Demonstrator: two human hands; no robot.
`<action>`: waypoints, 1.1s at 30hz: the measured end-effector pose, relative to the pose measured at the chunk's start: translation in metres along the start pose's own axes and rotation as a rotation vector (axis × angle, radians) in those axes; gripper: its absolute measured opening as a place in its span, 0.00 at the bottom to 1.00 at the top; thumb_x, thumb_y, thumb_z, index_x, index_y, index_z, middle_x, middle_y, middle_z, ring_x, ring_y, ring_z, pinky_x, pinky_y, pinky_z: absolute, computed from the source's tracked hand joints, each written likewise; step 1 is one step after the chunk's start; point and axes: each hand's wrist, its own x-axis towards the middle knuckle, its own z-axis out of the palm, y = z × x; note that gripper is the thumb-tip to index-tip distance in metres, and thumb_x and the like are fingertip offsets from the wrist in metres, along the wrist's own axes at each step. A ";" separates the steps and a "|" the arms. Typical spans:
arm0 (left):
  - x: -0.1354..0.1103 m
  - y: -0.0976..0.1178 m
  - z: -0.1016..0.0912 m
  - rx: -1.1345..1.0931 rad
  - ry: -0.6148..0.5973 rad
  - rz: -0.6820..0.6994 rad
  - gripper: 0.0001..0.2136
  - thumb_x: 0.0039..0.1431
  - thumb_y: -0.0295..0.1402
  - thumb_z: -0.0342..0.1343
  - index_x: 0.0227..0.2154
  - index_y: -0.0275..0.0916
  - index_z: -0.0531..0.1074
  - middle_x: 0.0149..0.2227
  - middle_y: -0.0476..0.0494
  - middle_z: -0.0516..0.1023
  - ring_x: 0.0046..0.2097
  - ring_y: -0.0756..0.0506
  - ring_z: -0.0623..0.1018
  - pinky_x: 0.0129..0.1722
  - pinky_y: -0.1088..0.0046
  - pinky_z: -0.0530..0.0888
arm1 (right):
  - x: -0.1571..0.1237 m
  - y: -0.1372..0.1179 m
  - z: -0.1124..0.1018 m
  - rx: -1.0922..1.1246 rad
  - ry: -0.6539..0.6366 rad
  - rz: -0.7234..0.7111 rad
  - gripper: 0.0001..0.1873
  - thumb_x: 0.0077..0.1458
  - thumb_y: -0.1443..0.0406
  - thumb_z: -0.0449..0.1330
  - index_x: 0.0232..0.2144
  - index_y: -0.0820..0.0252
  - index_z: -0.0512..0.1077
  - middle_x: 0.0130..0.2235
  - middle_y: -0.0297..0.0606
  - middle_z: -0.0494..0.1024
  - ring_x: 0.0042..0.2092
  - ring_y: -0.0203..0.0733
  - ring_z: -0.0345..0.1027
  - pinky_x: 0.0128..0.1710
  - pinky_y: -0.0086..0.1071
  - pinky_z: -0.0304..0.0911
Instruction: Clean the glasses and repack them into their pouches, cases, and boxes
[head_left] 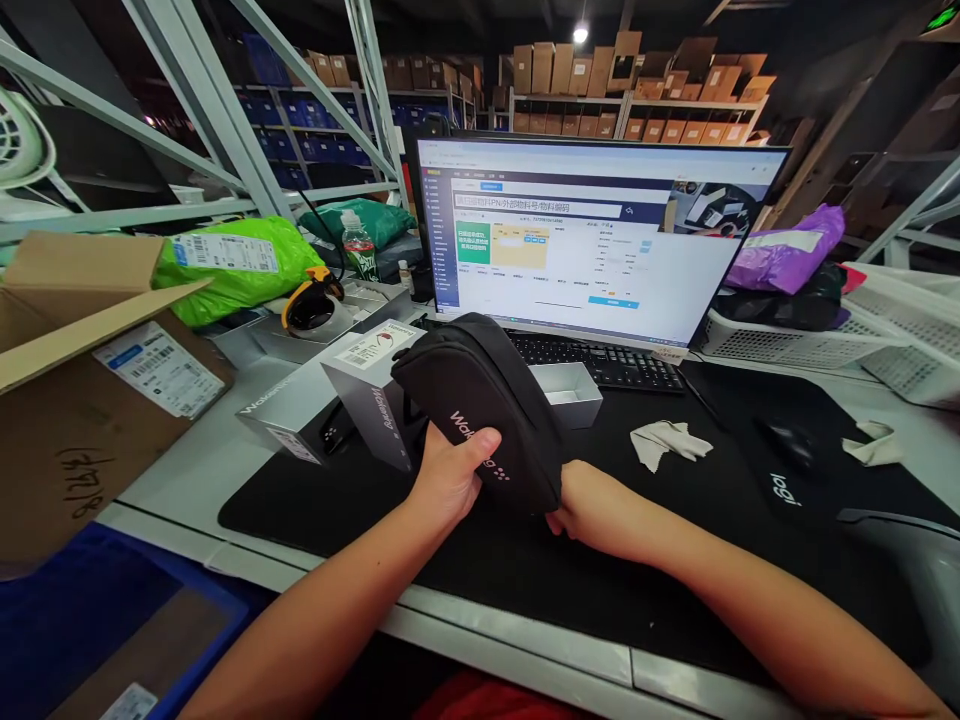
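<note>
A black soft carrying case (487, 420) with white lettering and a row of small dots is held tilted above the desk mat. My left hand (450, 470) grips its lower left side, thumb lying over the lettering. At the case's lower right edge, my right hand (589, 505) is closed, its fingertips pressed against the edge and partly hidden behind it. Behind the case stand two grey printed boxes, one upright (371, 385) and one lying flat (281, 410). An open grey box part (571, 390) is just behind it on the right.
A monitor (585, 240) and keyboard (600, 360) stand behind. Cloths (670, 442) and a mouse (784, 445) lie to the right, near white baskets (795, 340). On the left are a cardboard box (97, 420), a green parcel (240, 265), dark goggles (313, 305) and a bottle (358, 248).
</note>
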 end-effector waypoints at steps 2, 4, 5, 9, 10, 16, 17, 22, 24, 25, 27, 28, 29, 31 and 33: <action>-0.001 0.002 0.000 0.012 0.009 0.027 0.35 0.39 0.45 0.75 0.51 0.41 0.71 0.43 0.41 0.82 0.46 0.36 0.82 0.49 0.56 0.80 | -0.005 0.000 -0.013 0.071 -0.101 -0.019 0.12 0.59 0.72 0.52 0.26 0.61 0.71 0.22 0.31 0.72 0.24 0.33 0.66 0.27 0.26 0.60; -0.003 0.005 0.000 0.003 0.010 0.055 0.35 0.38 0.43 0.75 0.51 0.40 0.71 0.43 0.41 0.82 0.47 0.36 0.82 0.48 0.56 0.80 | -0.012 0.004 -0.028 0.203 -0.218 -0.003 0.14 0.64 0.64 0.51 0.28 0.60 0.70 0.21 0.29 0.71 0.21 0.31 0.63 0.23 0.25 0.59; -0.004 0.006 0.001 -0.005 0.004 0.062 0.35 0.38 0.43 0.75 0.51 0.40 0.71 0.43 0.41 0.82 0.47 0.36 0.82 0.49 0.57 0.80 | -0.016 0.007 -0.035 0.259 -0.268 0.002 0.15 0.66 0.61 0.51 0.28 0.60 0.69 0.21 0.29 0.70 0.20 0.31 0.61 0.21 0.24 0.58; -0.005 0.008 0.002 -0.012 -0.061 0.038 0.36 0.34 0.43 0.76 0.50 0.40 0.72 0.43 0.40 0.82 0.46 0.36 0.82 0.47 0.58 0.80 | -0.031 0.017 -0.062 0.315 -0.354 -0.034 0.19 0.67 0.56 0.52 0.27 0.61 0.68 0.21 0.30 0.69 0.20 0.29 0.59 0.20 0.23 0.55; -0.004 0.008 0.003 -0.011 -0.069 0.029 0.36 0.34 0.43 0.77 0.50 0.40 0.72 0.43 0.40 0.82 0.46 0.37 0.82 0.47 0.58 0.80 | -0.035 0.019 -0.067 0.319 -0.342 -0.043 0.20 0.67 0.55 0.52 0.27 0.61 0.68 0.21 0.30 0.68 0.20 0.29 0.59 0.19 0.23 0.54; -0.001 -0.002 0.004 0.028 -0.064 -0.024 0.38 0.34 0.45 0.76 0.50 0.40 0.72 0.42 0.42 0.81 0.45 0.38 0.81 0.47 0.58 0.79 | -0.053 0.016 -0.086 0.455 -0.173 -0.008 0.24 0.64 0.49 0.56 0.24 0.61 0.67 0.19 0.28 0.64 0.19 0.28 0.53 0.17 0.22 0.48; -0.001 -0.003 0.005 0.062 -0.065 -0.016 0.38 0.34 0.44 0.77 0.50 0.40 0.72 0.43 0.42 0.81 0.46 0.38 0.81 0.48 0.59 0.79 | -0.055 0.016 -0.087 0.478 -0.154 0.000 0.24 0.63 0.48 0.57 0.24 0.61 0.67 0.18 0.28 0.64 0.18 0.27 0.52 0.16 0.22 0.47; -0.001 -0.001 0.010 0.328 -0.225 -0.018 0.31 0.38 0.44 0.75 0.46 0.38 0.75 0.43 0.41 0.81 0.47 0.39 0.80 0.48 0.60 0.78 | -0.059 0.014 -0.091 0.619 0.024 -0.002 0.24 0.60 0.48 0.60 0.24 0.61 0.69 0.16 0.27 0.62 0.16 0.26 0.47 0.14 0.23 0.42; 0.000 0.004 0.015 0.417 -0.377 -0.078 0.29 0.40 0.45 0.74 0.45 0.37 0.76 0.43 0.41 0.81 0.45 0.38 0.80 0.46 0.60 0.78 | -0.061 0.012 -0.092 0.675 0.090 -0.019 0.23 0.59 0.49 0.61 0.23 0.61 0.70 0.15 0.27 0.63 0.15 0.26 0.47 0.13 0.24 0.40; 0.000 0.007 0.018 0.468 -0.444 -0.098 0.29 0.40 0.45 0.74 0.45 0.37 0.76 0.43 0.40 0.81 0.45 0.38 0.80 0.46 0.60 0.78 | -0.062 0.010 -0.092 0.702 0.126 -0.032 0.23 0.59 0.49 0.62 0.23 0.61 0.70 0.14 0.28 0.63 0.14 0.27 0.47 0.13 0.24 0.40; -0.002 0.011 0.024 0.595 -0.555 -0.121 0.33 0.37 0.44 0.74 0.48 0.37 0.74 0.46 0.40 0.81 0.47 0.36 0.80 0.48 0.59 0.77 | -0.063 0.006 -0.092 0.754 0.212 -0.070 0.23 0.58 0.49 0.63 0.22 0.61 0.71 0.13 0.28 0.64 0.13 0.26 0.47 0.13 0.24 0.40; -0.003 0.013 0.027 0.667 -0.604 -0.133 0.35 0.36 0.43 0.75 0.49 0.37 0.73 0.47 0.40 0.81 0.48 0.36 0.80 0.49 0.59 0.77 | -0.063 0.004 -0.092 0.777 0.253 -0.092 0.23 0.58 0.49 0.63 0.22 0.61 0.71 0.13 0.29 0.64 0.13 0.26 0.47 0.13 0.24 0.39; -0.005 0.014 0.030 0.741 -0.643 -0.145 0.36 0.35 0.43 0.75 0.50 0.38 0.72 0.48 0.40 0.81 0.48 0.36 0.80 0.50 0.59 0.76 | -0.062 0.003 -0.091 0.796 0.285 -0.110 0.23 0.58 0.49 0.63 0.22 0.61 0.72 0.13 0.29 0.65 0.13 0.26 0.48 0.13 0.24 0.40; -0.007 0.016 0.037 0.889 -0.694 -0.157 0.36 0.35 0.42 0.74 0.50 0.40 0.71 0.47 0.42 0.81 0.47 0.37 0.80 0.48 0.60 0.76 | -0.058 0.003 -0.087 0.817 0.324 -0.137 0.24 0.58 0.48 0.62 0.22 0.61 0.72 0.12 0.30 0.66 0.12 0.27 0.49 0.12 0.24 0.41; -0.007 0.019 0.043 1.062 -0.732 -0.158 0.32 0.36 0.42 0.73 0.46 0.41 0.71 0.44 0.44 0.81 0.43 0.37 0.80 0.43 0.62 0.76 | -0.053 0.005 -0.083 0.802 0.349 -0.161 0.24 0.57 0.48 0.63 0.22 0.62 0.72 0.13 0.31 0.68 0.13 0.28 0.51 0.13 0.23 0.44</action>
